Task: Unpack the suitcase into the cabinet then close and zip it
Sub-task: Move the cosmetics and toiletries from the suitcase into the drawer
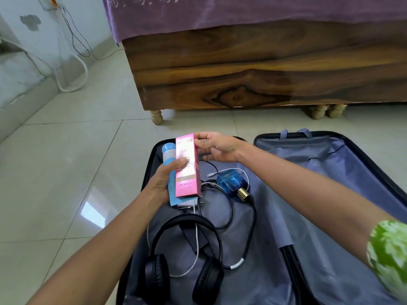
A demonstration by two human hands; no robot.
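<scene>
- Suitcase (330, 164) lies open flat on the tiled floor (66, 172), both halves lined in grey-blue fabric; right half holds nothing visible, left half holds the loose items.
- Left hand (164, 181) is curled around two things at once: a pink carton (187, 168) in front and a light-blue bottle (168, 155) behind it, both roughly upright and raised over the far end of the left half.
- Thumb of the left hand presses across the face of the pink carton; the bottle's cap sticks out above the fingers, just left of the carton top.
- Right hand (214, 147) pinches the top right corner of the pink carton between thumb and fingertips; remaining fingers loosely curled under it.
- Carton text is mostly blurred; "SPF 30" near the bottom is legible, brand probably Pond's.
- Blue perfume bottle (231, 182) with a gold cap lies on its side in the left half, just right of the carton's lower end.
- White charger block (187, 205) sits under the carton's bottom edge, partly hidden.
- Black cable (253, 216) and white cable (197, 243) loop loosely across the lining between the perfume and the headphones.
- Black over-ear headphones (187, 256) lie near the close end of the left half, band toward the far side, cups toward the camera.
- Wooden bed frame (242, 73) with purple sheet (220, 12) stands beyond the suitcase.
- Green-and-white sleeve (387, 249) shows on the right arm at frame edge.
</scene>
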